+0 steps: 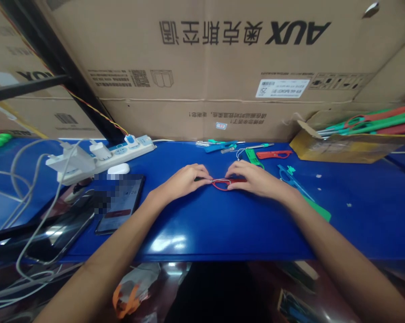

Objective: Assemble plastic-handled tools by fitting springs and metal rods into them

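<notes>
A red lighter handle (pixel 219 185) with a finger loop lies across the space between my hands, just above or on the blue tabletop. My right hand (pixel 251 178) is closed round its right part, thumb below and fingers on top. My left hand (pixel 190 179) pinches near its left end, where a thin pale strip or wire runs along the top edge. The fingers hide exactly what the left hand grips. Beyond my right hand lie a green handle piece (pixel 252 158) and another red lighter handle (pixel 274 154).
Metal tubes with blue and green parts (pixel 219 146) lie along the back. An open carton (pixel 340 150) of long lighters stands at right. Blue (pixel 298 181) and green (pixel 318 208) pieces lie by my right forearm. A phone (pixel 121 206) and power strip (pixel 121 154) are left; a large cardboard box (pixel 202 89) stands behind.
</notes>
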Demonstrator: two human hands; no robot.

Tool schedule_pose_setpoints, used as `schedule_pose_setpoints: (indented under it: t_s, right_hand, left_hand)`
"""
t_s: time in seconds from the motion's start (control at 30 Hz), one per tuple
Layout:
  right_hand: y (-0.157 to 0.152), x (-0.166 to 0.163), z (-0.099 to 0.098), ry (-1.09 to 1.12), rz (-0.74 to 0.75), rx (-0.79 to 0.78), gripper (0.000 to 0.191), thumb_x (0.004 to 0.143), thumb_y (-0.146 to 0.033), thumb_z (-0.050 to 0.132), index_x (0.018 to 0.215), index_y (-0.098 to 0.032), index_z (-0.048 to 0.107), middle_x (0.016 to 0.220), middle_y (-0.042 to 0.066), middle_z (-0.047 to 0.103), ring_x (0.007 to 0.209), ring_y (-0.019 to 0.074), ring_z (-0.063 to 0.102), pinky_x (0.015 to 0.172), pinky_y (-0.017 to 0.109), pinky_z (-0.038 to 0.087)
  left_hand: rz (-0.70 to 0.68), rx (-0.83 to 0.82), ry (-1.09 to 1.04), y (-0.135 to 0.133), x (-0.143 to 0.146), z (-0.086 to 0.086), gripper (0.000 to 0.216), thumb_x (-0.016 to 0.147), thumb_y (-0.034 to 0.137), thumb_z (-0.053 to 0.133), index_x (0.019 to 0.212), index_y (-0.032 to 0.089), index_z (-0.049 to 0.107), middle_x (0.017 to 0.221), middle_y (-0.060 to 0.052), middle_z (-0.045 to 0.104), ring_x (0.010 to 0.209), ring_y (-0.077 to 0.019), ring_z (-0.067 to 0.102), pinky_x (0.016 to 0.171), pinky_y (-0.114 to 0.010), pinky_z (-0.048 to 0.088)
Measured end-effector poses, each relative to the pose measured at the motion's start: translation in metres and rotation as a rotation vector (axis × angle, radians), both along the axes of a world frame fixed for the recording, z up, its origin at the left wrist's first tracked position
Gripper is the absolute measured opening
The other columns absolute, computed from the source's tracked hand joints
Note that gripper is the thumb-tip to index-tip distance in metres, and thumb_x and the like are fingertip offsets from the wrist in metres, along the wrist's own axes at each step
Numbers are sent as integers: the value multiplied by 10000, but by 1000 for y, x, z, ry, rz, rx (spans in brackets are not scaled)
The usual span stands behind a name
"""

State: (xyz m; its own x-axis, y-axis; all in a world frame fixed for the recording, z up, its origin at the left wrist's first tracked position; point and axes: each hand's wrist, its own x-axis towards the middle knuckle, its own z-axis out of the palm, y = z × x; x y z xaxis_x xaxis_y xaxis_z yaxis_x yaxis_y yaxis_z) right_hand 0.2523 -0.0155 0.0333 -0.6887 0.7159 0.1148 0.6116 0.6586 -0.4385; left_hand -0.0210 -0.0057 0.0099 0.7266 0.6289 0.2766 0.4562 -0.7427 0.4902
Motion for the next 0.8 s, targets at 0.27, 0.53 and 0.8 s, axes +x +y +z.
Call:
schedule_pose_setpoints:
  t_s: [0.27,0.53,0.8]
  right_hand:
    - [-9,-6,4,4,83,9,490,928,-541,662,1328,-258,664,1327,91,656,1231,275,580,1081,471,453]
    - [18,17,-5,108,-101,228,484,993,-548,542,1351,-241,649,1365,121,628,1301,298,553,1124,527,429]
    - [39,18,-26,-61,-246,185,659,988,-642,462,1476,-209,557,1586,132,471,1485,336,384,1216,569,279]
  left_hand:
    - [43,96,122,-2,1,3,188,1028,271,566,1130,199,708,1102,-61,726,1003,-212,662,896,-367,486]
    - [93,120,157,-5,1,4,299,1042,377,550,1294,237,629,1151,-55,711,1034,-213,658,895,-362,476]
    - [180,176,99,-5,4,6,320,1098,365,406,1340,236,570,1349,-58,646,1221,-229,593,1028,-405,440]
